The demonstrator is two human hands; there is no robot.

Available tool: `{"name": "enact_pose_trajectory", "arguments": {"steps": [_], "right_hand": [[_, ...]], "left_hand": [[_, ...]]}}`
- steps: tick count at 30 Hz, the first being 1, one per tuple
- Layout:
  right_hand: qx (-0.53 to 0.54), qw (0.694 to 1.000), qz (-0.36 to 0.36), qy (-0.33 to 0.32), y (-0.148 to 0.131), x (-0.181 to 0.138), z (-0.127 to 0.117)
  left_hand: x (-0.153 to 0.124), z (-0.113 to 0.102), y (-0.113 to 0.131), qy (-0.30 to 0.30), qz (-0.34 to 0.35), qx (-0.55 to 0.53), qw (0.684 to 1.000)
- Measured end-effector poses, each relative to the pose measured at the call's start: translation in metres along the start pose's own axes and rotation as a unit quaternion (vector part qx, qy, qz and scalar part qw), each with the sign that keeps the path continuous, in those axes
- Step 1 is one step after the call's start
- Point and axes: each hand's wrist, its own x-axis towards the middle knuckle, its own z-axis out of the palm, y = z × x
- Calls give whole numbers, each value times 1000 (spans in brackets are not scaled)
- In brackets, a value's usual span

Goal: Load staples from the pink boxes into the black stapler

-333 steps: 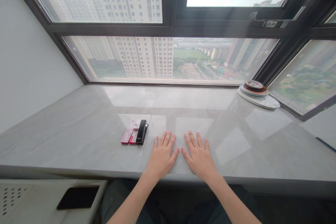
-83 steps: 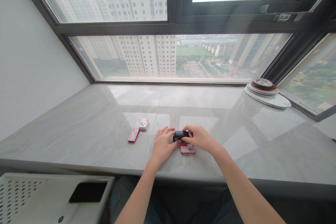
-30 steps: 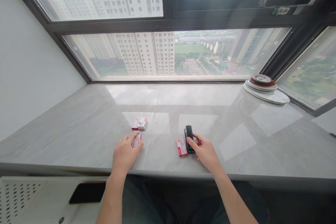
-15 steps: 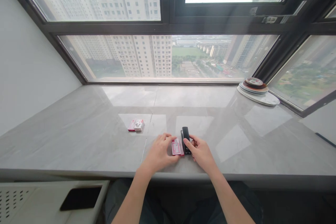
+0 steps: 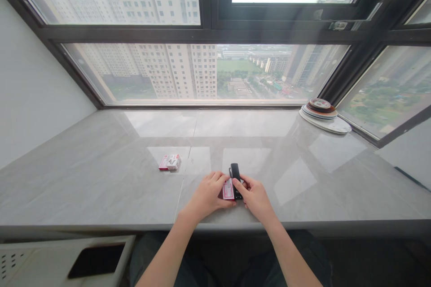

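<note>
A black stapler (image 5: 235, 174) lies lengthwise away from me at the front middle of the sill. My right hand (image 5: 256, 197) is closed around its right side, thumb across its top. Just left of it, my left hand (image 5: 210, 193) grips a small white card with a pink border (image 5: 228, 189) between thumb and fingers. The card's right edge meets the stapler's left side; whether it goes between the jaws is hard to see. Farther left sit a pink-and-white card stack (image 5: 163, 163) and a small white box with red print (image 5: 173, 162), side by side.
Stacked plates (image 5: 321, 114) stand in the far right corner by the window (image 5: 205, 76). The grey tiled sill (image 5: 101, 179) ends in a front edge near my forearms. Below left, a dark phone-like slab (image 5: 96, 261) rests on a pale perforated surface (image 5: 43, 260).
My left hand has brought the card rightward against the stapler, closing the small gap. The whole view has shifted slightly.
</note>
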Motion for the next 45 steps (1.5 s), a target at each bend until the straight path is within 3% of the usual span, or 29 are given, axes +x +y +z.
{"name": "enact_pose_trajectory", "arguments": {"steps": [6,9,12,15,16,18,20,23,26,29,32,37,41,45], "right_hand": [[-6,1000,4,2,0,-1,0],[-9,1000,3,9,0,-2,1],[-6,1000,11,18,0,-3,2],[-4,1000,14,20,0,-4,3],[-4,1000,13,19,0,-4,3],[-5,1000,14,16,-1,-4,3],[-5,1000,18,17,-1,-4,3],[0,1000,22,17,1,-3,3],[0,1000,19,16,2,-2,4],[-7,1000,17,17,3,-2,4],[-8,1000,16,12,2,-2,5],[-10,1000,3,13,0,-4,5],[-10,1000,-7,8,-1,-5,4],[-13,1000,-5,7,-1,-4,3]], "left_hand": [[4,6,-5,-9,9,-1,1000],[3,-4,-3,10,12,-29,999],[-2,-32,-23,96,-16,-43,994],[-10,-72,-74,248,-135,0,959],[-14,-84,-95,267,-184,19,946],[-25,-103,-135,205,-255,33,944],[-40,-111,-162,165,-278,30,946],[-70,-111,-174,113,-270,36,955],[-99,-105,-159,65,-247,61,965],[-109,-97,-123,53,-233,58,969],[-91,-82,-75,42,-191,-2,981],[-32,-50,-10,47,-92,-111,988],[-5,-36,4,12,-55,-138,989],[-3,-26,2,-3,-43,-123,991]]}}
